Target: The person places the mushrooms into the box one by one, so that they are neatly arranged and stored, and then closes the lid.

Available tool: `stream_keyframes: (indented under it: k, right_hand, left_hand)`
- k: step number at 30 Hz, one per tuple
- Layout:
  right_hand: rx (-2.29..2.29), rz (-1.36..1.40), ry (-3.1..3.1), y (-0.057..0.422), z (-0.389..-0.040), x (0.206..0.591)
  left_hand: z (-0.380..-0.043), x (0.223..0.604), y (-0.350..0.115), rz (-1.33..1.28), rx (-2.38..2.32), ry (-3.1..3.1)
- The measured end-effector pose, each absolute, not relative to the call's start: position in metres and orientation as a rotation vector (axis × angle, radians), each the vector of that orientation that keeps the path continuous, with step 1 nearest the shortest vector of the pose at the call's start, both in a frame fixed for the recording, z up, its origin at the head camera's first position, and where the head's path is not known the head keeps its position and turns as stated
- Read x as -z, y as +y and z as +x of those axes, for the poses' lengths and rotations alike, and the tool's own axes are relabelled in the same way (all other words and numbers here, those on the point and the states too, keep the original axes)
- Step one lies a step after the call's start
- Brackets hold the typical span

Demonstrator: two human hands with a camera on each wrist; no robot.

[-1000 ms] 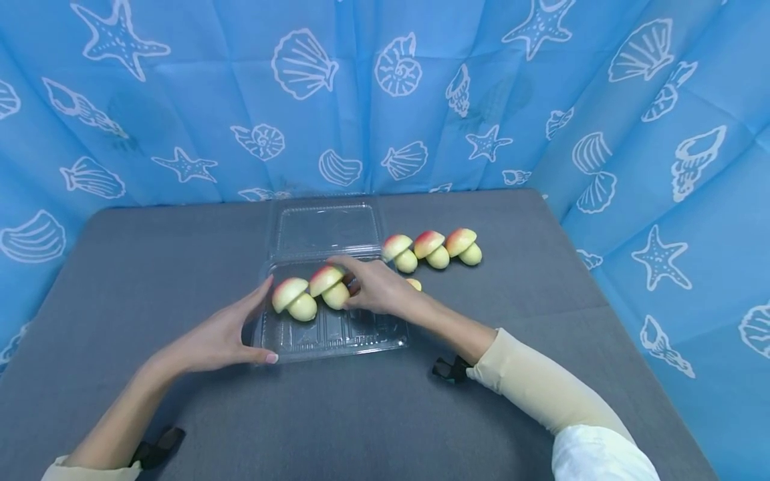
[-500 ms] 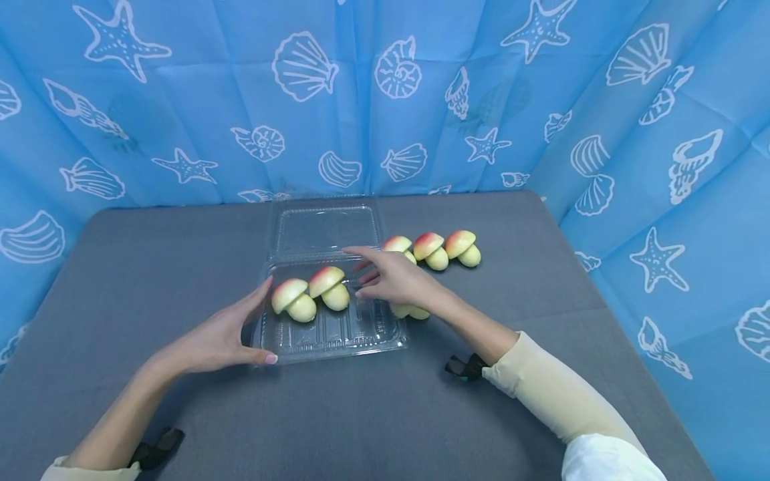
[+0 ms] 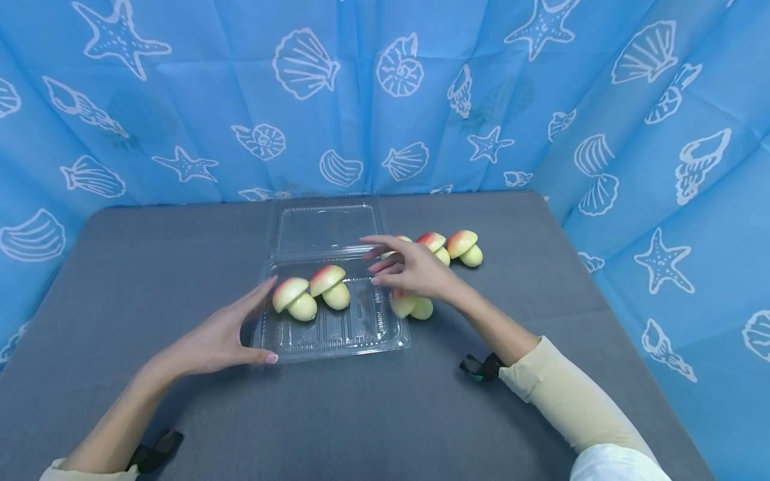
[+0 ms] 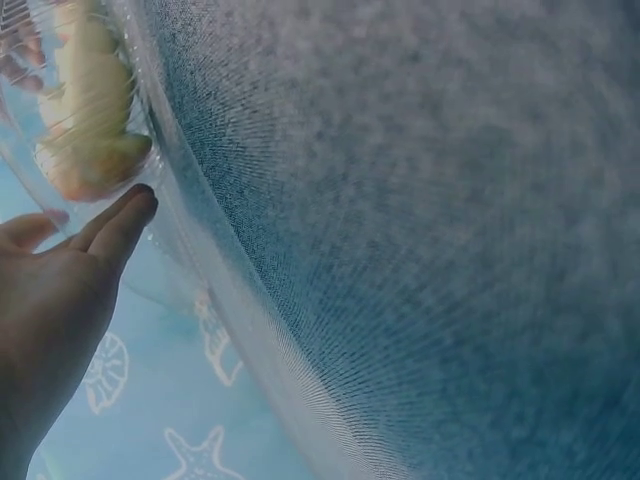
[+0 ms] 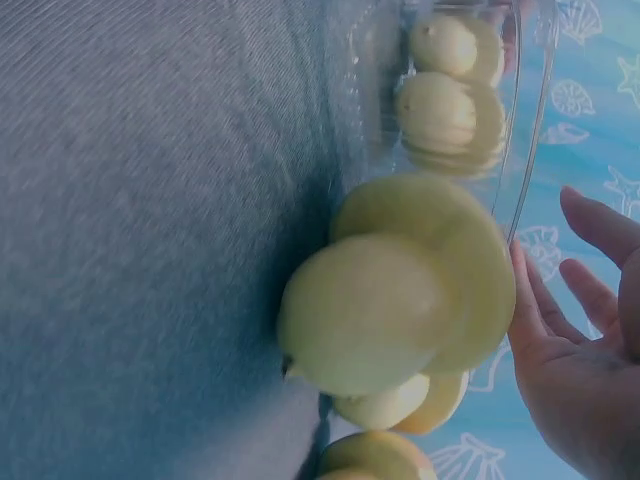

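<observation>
A hinged clear plastic box (image 3: 333,346) lies with its lid (image 3: 327,227) laid back. Inside its left half are two toy mushrooms, a pale-capped mushroom (image 3: 295,298) and a redder-capped mushroom (image 3: 330,287). My left hand (image 3: 225,334) rests at the box's left side, thumb and fingers spread along its edge. Above the box's right edge, my right hand (image 3: 415,267) holds nothing, its fingers loosely bent. Below it, another mushroom (image 3: 421,308) lies by the box's right side, partly hidden; it looks large in the right wrist view (image 5: 365,310).
Behind the right hand stands a row of mushrooms: one mostly hidden, a middle mushroom (image 3: 432,240) partly covered, and a right-end mushroom (image 3: 463,247) in full view. Grey cloth covers the table (image 3: 337,421). A blue shell-print curtain (image 3: 361,100) hangs behind and at the sides.
My right hand has let go of the redder-capped mushroom inside the box and moved right, above the box's right edge. My left hand has stayed at the left side.
</observation>
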State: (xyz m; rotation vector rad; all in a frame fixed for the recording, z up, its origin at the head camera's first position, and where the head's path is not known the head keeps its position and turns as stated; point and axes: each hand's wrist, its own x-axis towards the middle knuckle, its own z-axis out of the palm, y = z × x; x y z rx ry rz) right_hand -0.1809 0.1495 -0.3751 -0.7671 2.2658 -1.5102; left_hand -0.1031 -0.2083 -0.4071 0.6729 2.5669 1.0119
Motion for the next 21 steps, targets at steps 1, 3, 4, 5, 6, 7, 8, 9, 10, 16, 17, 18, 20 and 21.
stream_keyframes:
  k: [1,3,4,5,6,7,8,9,10,16,17,18,20,21]
  right_hand:
    - [1.519,-0.772,2.265,0.152,-0.181,0.375]
    - [1.535,-0.773,2.262,0.156,-0.181,0.376]
    - [1.544,-0.776,2.26,0.158,-0.181,0.376]
    - [1.554,-0.777,2.255,0.16,-0.181,0.376]
    - [1.564,-0.776,2.25,0.162,-0.181,0.376]
    - [1.571,-0.776,2.247,0.165,-0.18,0.376]
    - [1.582,-0.778,2.239,0.166,-0.18,0.376]
    - [1.591,-0.784,2.233,0.168,-0.18,0.375]
    - [1.597,-0.788,2.229,0.17,-0.18,0.375]
    - [1.609,-0.796,2.228,0.182,-0.177,0.375]
    - [1.606,-0.796,2.238,0.184,-0.176,0.376]
    - [1.605,-0.795,2.246,0.186,-0.175,0.376]
    - [1.602,-0.793,2.265,0.19,-0.173,0.377]
    - [1.598,-0.791,2.272,0.193,-0.172,0.377]
  left_hand:
    - [-0.103,0.407,-0.208,0.679,-1.014,2.567]
    - [-0.103,0.407,-0.208,0.695,-1.02,2.568]
    - [-0.103,0.407,-0.208,0.703,-1.022,2.568]
    - [-0.103,0.407,-0.208,0.711,-1.026,2.569]
    - [-0.103,0.407,-0.208,0.717,-1.029,2.568]
    - [-0.103,0.406,-0.208,0.723,-1.032,2.565]
    - [-0.103,0.406,-0.209,0.727,-1.035,2.564]
    - [-0.103,0.406,-0.209,0.727,-1.036,2.562]
    - [-0.103,0.406,-0.209,0.72,-1.034,2.555]
    - [-0.103,0.403,-0.209,0.702,-1.02,2.539]
    - [-0.103,0.402,-0.209,0.705,-1.019,2.54]
    - [-0.103,0.402,-0.209,0.704,-1.02,2.536]
    - [-0.104,0.402,-0.209,0.7,-1.02,2.529]
    - [-0.104,0.402,-0.209,0.703,-1.023,2.526]
